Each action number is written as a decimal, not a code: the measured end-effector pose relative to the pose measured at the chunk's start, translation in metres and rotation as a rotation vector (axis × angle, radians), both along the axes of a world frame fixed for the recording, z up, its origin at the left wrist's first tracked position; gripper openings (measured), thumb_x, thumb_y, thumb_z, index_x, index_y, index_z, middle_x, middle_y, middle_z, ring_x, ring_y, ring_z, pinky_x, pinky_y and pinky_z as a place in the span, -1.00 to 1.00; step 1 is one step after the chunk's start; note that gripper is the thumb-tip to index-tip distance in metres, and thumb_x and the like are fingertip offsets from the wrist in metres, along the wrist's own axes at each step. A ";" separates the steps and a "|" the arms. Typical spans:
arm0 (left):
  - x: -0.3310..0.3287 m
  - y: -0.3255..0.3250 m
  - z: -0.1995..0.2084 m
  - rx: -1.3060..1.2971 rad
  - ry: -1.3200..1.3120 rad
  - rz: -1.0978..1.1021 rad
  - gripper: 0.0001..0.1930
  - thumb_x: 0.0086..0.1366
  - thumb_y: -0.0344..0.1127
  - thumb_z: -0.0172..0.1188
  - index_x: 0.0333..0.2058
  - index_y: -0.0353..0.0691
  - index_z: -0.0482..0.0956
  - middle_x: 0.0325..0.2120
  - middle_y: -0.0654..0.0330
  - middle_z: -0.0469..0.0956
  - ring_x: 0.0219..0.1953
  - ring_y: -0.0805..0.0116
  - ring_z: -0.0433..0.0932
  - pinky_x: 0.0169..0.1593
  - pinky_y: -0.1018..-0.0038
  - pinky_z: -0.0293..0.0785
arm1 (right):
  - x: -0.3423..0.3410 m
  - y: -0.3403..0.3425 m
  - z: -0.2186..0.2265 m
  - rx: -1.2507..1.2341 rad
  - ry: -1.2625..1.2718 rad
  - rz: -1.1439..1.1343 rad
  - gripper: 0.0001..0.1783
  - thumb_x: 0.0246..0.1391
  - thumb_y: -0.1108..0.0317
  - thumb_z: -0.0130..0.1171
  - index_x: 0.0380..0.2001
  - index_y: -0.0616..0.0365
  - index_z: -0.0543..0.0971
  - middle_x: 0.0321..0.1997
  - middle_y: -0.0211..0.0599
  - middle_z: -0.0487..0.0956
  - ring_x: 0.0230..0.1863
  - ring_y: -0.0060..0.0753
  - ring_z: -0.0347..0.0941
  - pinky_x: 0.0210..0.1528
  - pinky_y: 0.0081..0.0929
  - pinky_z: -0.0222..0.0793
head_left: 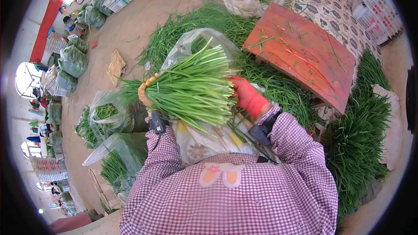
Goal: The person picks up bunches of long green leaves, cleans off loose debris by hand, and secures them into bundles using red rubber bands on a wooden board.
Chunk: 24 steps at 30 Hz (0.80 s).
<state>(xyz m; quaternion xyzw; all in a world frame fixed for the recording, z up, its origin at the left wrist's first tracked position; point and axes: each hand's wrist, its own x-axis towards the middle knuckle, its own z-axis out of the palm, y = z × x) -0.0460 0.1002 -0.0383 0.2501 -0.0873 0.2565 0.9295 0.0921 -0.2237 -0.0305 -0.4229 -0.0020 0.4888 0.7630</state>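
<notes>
A large bunch of garlic chives lies across in front of my chest, pale stem ends to the right and green tips to the left. My left hand, in a tan-orange covering, is wrapped round the leafy part. At the stem ends is my right hand in a red glove, its fingers closed at the edge of the bunch and partly hidden by stems. A clear plastic bag with chives inside stands just beyond the bunch. Under my forearms a pale flowered cloth covers my lap.
To the right stands a low reddish wooden table with loose leaves and a red strip. Heaped chives lie right of me; more loose chives spread ahead. Bags of chives stand at left. A cardboard piece lies on the floor.
</notes>
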 end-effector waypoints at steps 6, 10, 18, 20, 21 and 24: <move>-0.001 -0.006 0.001 0.056 0.095 0.238 -0.72 0.29 -0.30 -0.08 -0.37 -0.34 0.59 -0.27 -0.01 0.64 -0.05 0.11 0.56 0.31 0.14 0.23 | 0.052 -0.088 0.014 0.017 -0.122 -0.059 -0.68 0.11 0.27 0.20 -0.06 0.06 0.58 -0.24 -0.46 0.59 -0.33 -0.55 0.47 -0.28 -0.58 0.41; -0.003 0.007 -0.007 -0.022 0.113 0.141 -0.73 0.29 -0.32 -0.07 -0.36 -0.34 0.59 -0.29 0.00 0.64 -0.07 0.11 0.56 0.30 0.13 0.24 | 0.012 -0.044 0.068 -0.122 -0.824 0.043 -0.62 0.12 0.24 0.22 0.00 0.09 0.56 -0.50 -0.61 0.50 -0.52 -0.76 0.30 -0.48 -0.70 0.22; 0.001 -0.006 0.006 0.032 0.166 0.191 -0.80 0.25 -0.31 -0.01 -0.38 -0.30 0.54 -0.27 0.03 0.61 -0.03 0.06 0.52 0.23 0.07 0.32 | 0.026 -0.047 0.063 -0.245 -0.601 0.022 -0.72 0.14 0.15 0.19 -0.42 0.15 0.65 -0.64 -0.56 0.41 -0.65 -0.75 0.20 -0.61 -0.67 0.13; -0.003 -0.008 0.006 0.075 0.199 0.254 -0.81 0.23 -0.30 0.02 -0.36 -0.30 0.53 -0.27 0.05 0.59 -0.01 0.04 0.50 0.20 0.07 0.35 | 0.049 -0.075 0.041 -0.271 -0.638 -0.054 -0.72 0.12 0.16 0.20 -0.42 0.18 0.64 -0.65 -0.51 0.39 -0.68 -0.72 0.17 -0.63 -0.66 0.12; -0.001 -0.010 0.005 0.074 0.195 0.249 -0.81 0.23 -0.30 0.02 -0.36 -0.30 0.53 -0.27 0.05 0.59 -0.01 0.04 0.50 0.20 0.07 0.35 | 0.062 -0.092 0.034 -0.471 -0.662 0.083 -0.70 0.13 0.14 0.20 -0.32 0.18 0.63 -0.63 -0.51 0.41 -0.68 -0.71 0.21 -0.62 -0.66 0.16; 0.002 -0.010 0.001 0.073 0.185 0.237 -0.78 0.31 -0.34 -0.03 -0.33 -0.33 0.57 -0.28 0.00 0.63 -0.18 0.13 0.60 0.15 0.11 0.46 | 0.053 -0.085 0.015 -0.583 -0.984 0.080 -0.61 0.13 0.10 0.20 -0.11 0.17 0.58 -0.60 -0.49 0.46 -0.66 -0.69 0.26 -0.62 -0.65 0.21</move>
